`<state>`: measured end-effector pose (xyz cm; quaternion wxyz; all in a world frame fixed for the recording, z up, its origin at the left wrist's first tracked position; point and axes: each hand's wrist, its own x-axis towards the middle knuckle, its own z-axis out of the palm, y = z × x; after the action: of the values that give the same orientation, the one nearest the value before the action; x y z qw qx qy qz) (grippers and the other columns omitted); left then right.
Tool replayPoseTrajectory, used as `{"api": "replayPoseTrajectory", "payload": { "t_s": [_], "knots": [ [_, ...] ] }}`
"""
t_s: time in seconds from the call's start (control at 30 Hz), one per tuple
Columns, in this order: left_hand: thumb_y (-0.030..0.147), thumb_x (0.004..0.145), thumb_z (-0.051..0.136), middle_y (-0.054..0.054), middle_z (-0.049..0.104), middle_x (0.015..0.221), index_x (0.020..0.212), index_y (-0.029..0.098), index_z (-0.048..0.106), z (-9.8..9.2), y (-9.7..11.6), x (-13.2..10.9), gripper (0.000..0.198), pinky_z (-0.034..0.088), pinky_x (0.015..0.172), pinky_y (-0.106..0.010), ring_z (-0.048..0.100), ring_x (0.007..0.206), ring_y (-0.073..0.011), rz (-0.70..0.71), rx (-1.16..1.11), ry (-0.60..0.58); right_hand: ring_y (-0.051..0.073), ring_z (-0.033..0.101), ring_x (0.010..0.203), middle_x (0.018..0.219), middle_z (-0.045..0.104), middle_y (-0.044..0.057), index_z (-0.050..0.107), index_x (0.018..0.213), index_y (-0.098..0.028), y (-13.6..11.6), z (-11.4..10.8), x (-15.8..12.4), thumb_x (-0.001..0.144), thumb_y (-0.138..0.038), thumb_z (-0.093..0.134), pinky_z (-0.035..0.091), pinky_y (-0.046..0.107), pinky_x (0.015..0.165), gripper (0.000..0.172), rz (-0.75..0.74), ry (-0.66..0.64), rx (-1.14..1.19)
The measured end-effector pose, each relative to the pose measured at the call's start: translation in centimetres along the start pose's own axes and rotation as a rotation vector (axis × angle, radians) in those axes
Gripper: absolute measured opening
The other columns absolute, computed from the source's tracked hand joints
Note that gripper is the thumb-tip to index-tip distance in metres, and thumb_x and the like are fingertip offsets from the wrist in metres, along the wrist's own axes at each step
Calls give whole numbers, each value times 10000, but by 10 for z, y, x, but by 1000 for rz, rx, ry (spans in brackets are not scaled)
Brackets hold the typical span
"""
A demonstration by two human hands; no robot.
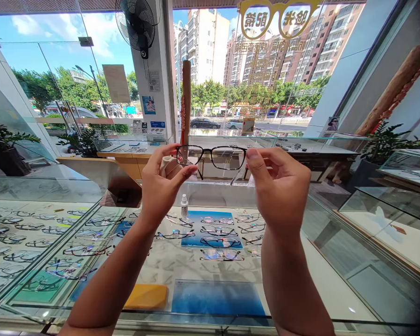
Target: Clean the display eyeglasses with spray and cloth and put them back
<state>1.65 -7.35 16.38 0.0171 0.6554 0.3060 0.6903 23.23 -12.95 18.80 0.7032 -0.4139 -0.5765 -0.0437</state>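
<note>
A pair of black-framed eyeglasses [207,151] is held up above the glass counter, its lenses upright and see-through. My left hand [166,175] pinches the left lens and rim between thumb and fingers, with a pale cloth [168,165] bunched behind the thumb. At the other end, my right hand [278,179] grips the frame's right corner between thumb and curled fingers. Both temples extend away behind the lenses. Below the eyeglasses, a small white bottle [184,205] stands on the counter.
Rows of eyeglasses [221,241] lie inside the glass display counter [231,315] under my arms. A yellow case [147,297] sits near its front edge. A brown-backed panel [103,177] stands at the left. More glass cases line the right side and window.
</note>
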Motion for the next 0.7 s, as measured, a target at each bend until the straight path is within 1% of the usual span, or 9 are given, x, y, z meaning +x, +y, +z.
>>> {"api": "replayPoseTrajectory", "payload": {
  "t_s": [0.13,0.2,0.3,0.47,0.57,0.7],
  "knots": [
    [519,827,937,-79,790,1173,1270,303,747,1,-1,-1,528,646,962,-410,758,1133,-260,33,6,6,181,700,804,904,757,40,804,922,-238,-1,-1,0,1005,-433,724,555,308,662,226,-15,7,-5],
    [507,827,939,-84,787,1213,1285,309,741,2,-1,-1,537,644,1002,-427,755,1162,-266,56,11,26,187,707,821,928,768,47,813,933,-240,-2,-2,0,1008,-434,722,567,312,671,227,-18,4,-15],
    [508,834,933,-91,771,1276,1327,296,722,4,-4,-2,576,631,1063,-449,748,1196,-272,103,25,65,200,726,860,974,794,60,833,964,-243,-2,-2,0,1013,-444,717,583,324,691,238,-19,-5,-17],
    [491,838,935,-90,750,1315,1363,257,694,8,-10,-3,623,627,1064,-436,731,1231,-272,206,74,161,219,761,972,1099,842,76,862,1067,-249,-1,0,-1,1033,-429,695,593,336,739,248,3,-46,21],
    [474,841,935,-94,745,1346,1385,260,678,8,-12,-5,638,619,1087,-451,715,1281,-286,242,94,186,222,772,964,1137,854,80,866,1124,-252,1,1,-1,1035,-439,687,596,345,743,274,20,-54,29],
    [453,851,930,-103,739,1381,1416,266,655,9,-11,-7,655,614,1114,-465,698,1338,-301,243,107,190,229,783,939,1126,861,84,864,1167,-254,4,2,-1,1033,-457,682,603,357,743,303,20,-57,35]
  ]
}}
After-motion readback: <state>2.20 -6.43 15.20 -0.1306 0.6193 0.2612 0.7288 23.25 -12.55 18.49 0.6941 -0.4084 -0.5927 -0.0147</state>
